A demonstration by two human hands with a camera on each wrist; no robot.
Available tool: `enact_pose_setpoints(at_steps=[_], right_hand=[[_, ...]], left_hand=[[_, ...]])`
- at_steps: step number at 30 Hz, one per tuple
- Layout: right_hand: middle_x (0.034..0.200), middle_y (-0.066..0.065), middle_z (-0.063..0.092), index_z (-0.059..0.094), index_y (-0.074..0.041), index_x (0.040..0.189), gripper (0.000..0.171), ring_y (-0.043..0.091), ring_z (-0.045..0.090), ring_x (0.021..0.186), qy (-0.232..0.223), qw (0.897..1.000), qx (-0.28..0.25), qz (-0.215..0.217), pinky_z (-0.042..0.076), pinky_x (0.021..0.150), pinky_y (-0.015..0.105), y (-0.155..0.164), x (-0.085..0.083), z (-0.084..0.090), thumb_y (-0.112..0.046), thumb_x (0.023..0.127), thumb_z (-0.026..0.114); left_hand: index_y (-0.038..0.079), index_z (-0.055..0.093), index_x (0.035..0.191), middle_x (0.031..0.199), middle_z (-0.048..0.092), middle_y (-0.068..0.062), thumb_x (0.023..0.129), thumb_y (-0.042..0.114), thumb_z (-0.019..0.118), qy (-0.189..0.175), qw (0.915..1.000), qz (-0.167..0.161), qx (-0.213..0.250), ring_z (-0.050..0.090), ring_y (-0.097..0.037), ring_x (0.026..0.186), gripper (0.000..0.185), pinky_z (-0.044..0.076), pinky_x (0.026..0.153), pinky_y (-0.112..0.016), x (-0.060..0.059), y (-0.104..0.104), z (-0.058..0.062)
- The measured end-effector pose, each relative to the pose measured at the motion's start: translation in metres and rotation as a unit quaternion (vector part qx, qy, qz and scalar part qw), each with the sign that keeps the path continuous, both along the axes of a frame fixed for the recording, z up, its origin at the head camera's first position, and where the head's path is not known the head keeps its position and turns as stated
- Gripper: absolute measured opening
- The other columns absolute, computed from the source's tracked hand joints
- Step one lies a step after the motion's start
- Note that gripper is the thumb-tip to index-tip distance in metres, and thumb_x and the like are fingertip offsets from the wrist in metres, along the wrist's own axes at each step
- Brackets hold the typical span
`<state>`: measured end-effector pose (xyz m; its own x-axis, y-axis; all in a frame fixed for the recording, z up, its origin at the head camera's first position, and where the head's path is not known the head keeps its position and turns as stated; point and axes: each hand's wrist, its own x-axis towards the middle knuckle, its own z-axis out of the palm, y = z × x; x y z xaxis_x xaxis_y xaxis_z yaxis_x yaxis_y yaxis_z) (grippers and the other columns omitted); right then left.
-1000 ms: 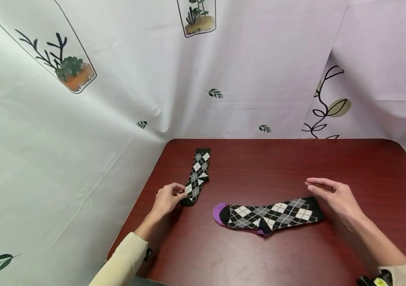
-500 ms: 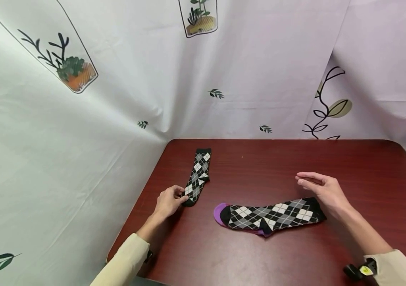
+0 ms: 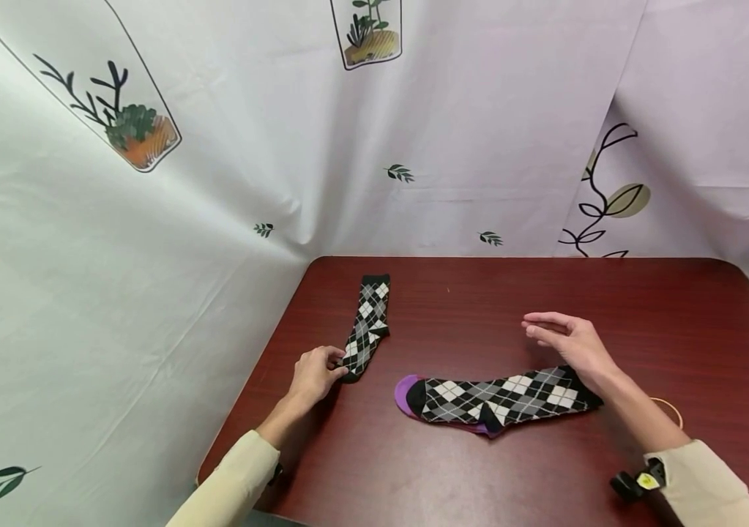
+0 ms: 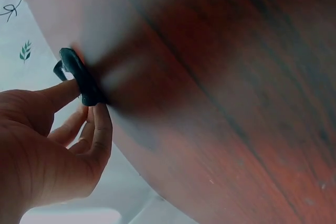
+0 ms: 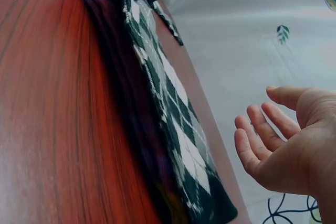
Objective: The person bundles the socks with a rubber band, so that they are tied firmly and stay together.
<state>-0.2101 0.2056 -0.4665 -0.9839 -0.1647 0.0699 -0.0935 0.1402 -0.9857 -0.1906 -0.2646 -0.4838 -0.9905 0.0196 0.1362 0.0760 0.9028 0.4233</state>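
Observation:
My left hand [image 3: 311, 378] pinches the black toe of an argyle sock [image 3: 369, 311] in black, white and grey, which lies lengthwise on the table's left side. In the left wrist view, thumb and fingers close on that dark toe [image 4: 81, 74]. A second argyle sock [image 3: 519, 394] lies flat across the middle, on top of a purple sock [image 3: 404, 393] whose toe and lower edge peek out. Above the cuff end hovers my right hand [image 3: 578, 344], fingers loosely extended, holding nothing. From the right wrist view, this hand [image 5: 283, 140] is apart from the stacked socks [image 5: 173, 103].
The dark red wooden table [image 3: 479, 476] has its back edge against a white curtain [image 3: 466, 132] printed with plants. More curtain hangs along the left side. A thin yellow loop [image 3: 676, 411] shows beside the right wrist.
My right hand has moved leftward and slightly away from me, over the cuff end of the stacked socks. The left hand stays at the sock's toe, with barely any shift.

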Motion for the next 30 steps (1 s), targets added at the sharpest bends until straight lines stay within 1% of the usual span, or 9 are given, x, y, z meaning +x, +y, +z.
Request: enact_pose_setpoints(at_steps=[4,8,11,15,17,19,23,26,30], right_hand=[[0.120,0.013,0.069,0.057,0.008,0.130,0.048,0.011,0.069,0.102,-0.003,1.000,0.010,0.008,0.056,0.083,0.034,-0.010,-0.004,-0.003,-0.021,0.094,0.069],[0.123,0.020,0.066,0.059,0.007,0.129,0.047,0.013,0.069,0.100,-0.010,0.999,0.028,0.013,0.056,0.084,0.034,-0.022,-0.008,-0.004,-0.023,0.094,0.070],[0.124,0.023,0.065,0.062,0.005,0.127,0.042,0.013,0.069,0.097,-0.017,0.999,0.045,0.019,0.056,0.084,0.037,-0.034,-0.009,0.003,-0.020,0.094,0.070],[0.123,0.023,0.065,0.064,0.003,0.125,0.036,0.026,0.068,0.101,-0.022,0.997,0.062,0.029,0.054,0.086,0.043,-0.049,-0.014,0.006,-0.017,0.095,0.068],[0.123,0.020,0.066,0.065,0.001,0.125,0.037,0.032,0.066,0.105,-0.024,0.997,0.066,0.035,0.054,0.086,0.043,-0.055,-0.020,-0.001,-0.020,0.094,0.069],[0.122,0.022,0.066,0.064,0.001,0.125,0.037,0.039,0.064,0.105,-0.024,0.996,0.071,0.046,0.054,0.084,0.046,-0.062,-0.024,-0.002,-0.020,0.094,0.069],[0.121,0.025,0.066,0.064,0.003,0.124,0.035,0.044,0.064,0.092,-0.021,0.994,0.078,0.070,0.055,0.075,0.049,-0.078,-0.031,-0.003,-0.016,0.094,0.069],[0.120,0.025,0.066,0.065,0.003,0.122,0.034,0.044,0.065,0.086,-0.014,0.993,0.083,0.079,0.056,0.072,0.050,-0.089,-0.036,-0.002,-0.015,0.094,0.069],[0.118,0.024,0.066,0.066,0.004,0.120,0.033,0.041,0.064,0.085,-0.002,0.992,0.091,0.087,0.056,0.070,0.049,-0.101,-0.044,-0.001,-0.014,0.094,0.069]], left_hand=[[0.015,0.076,0.103,0.092,0.074,0.002,0.079,0.018,0.084,0.019,0.9995,-0.014,-0.020,0.069,-0.016,0.083,0.025,0.051,0.083,-0.049,0.002,0.001,0.000],[0.016,0.077,0.105,0.095,0.072,0.000,0.083,0.014,0.080,0.037,0.9977,-0.035,-0.046,0.069,-0.019,0.086,0.022,0.053,0.081,-0.048,0.006,0.002,-0.001],[0.016,0.077,0.107,0.099,0.071,-0.002,0.085,0.008,0.076,0.045,0.9954,-0.053,-0.066,0.069,-0.021,0.090,0.023,0.054,0.078,-0.047,0.011,0.002,-0.001],[0.016,0.077,0.108,0.098,0.070,-0.002,0.084,0.004,0.075,0.054,0.9928,-0.070,-0.081,0.068,-0.022,0.090,0.027,0.055,0.074,-0.047,0.014,0.003,-0.001],[0.017,0.077,0.107,0.096,0.069,-0.002,0.083,0.003,0.076,0.055,0.9923,-0.074,-0.083,0.068,-0.021,0.089,0.028,0.055,0.074,-0.046,0.015,0.003,-0.001],[0.017,0.077,0.107,0.094,0.069,-0.001,0.082,0.003,0.077,0.055,0.9921,-0.078,-0.082,0.067,-0.019,0.086,0.029,0.055,0.073,-0.045,0.017,0.003,-0.001],[0.017,0.078,0.107,0.094,0.068,-0.001,0.082,0.002,0.077,0.048,0.9923,-0.085,-0.077,0.066,-0.016,0.082,0.029,0.055,0.072,-0.043,0.019,0.002,0.001],[0.017,0.078,0.108,0.095,0.068,-0.001,0.082,0.001,0.077,0.042,0.9928,-0.087,-0.071,0.066,-0.015,0.082,0.030,0.055,0.073,-0.042,0.021,0.003,0.000],[0.019,0.077,0.109,0.096,0.067,0.001,0.083,0.001,0.077,0.032,0.9930,-0.097,-0.059,0.066,-0.013,0.083,0.032,0.054,0.074,-0.040,0.022,0.002,0.000]])
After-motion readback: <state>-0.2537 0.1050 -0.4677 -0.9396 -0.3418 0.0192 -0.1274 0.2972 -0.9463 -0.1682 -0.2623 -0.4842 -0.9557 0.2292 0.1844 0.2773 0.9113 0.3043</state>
